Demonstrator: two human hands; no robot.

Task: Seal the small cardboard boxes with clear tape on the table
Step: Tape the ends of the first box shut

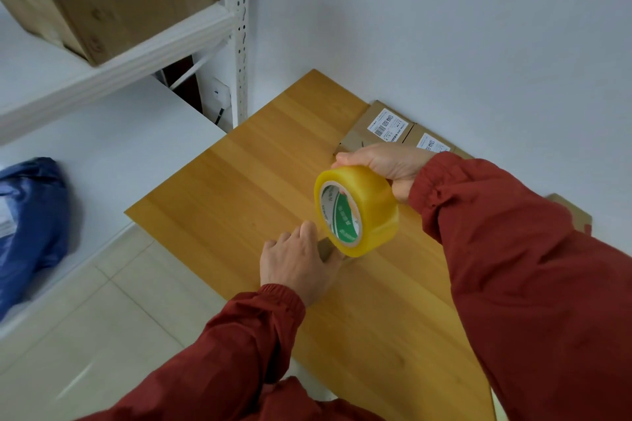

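My right hand [393, 164] grips a roll of clear yellowish tape [369, 212] with a green and white core, held upright just above the wooden table [239, 181]. Below the roll, my left hand [297, 260] closes over a small brown cardboard box [325, 249]. Only a corner of that box shows between the hand and the roll. Two small cardboard boxes with white labels, one [383, 125] and the other [431, 143], lie against the wall at the table's back right, behind my right hand.
A white metal shelf unit [236, 27] stands to the left with a large cardboard carton [113, 0] on its upper shelf and a blue bag [30, 222] on a lower one. Another piece of cardboard [576, 212] shows behind my right sleeve. Tiled floor lies left of the table.
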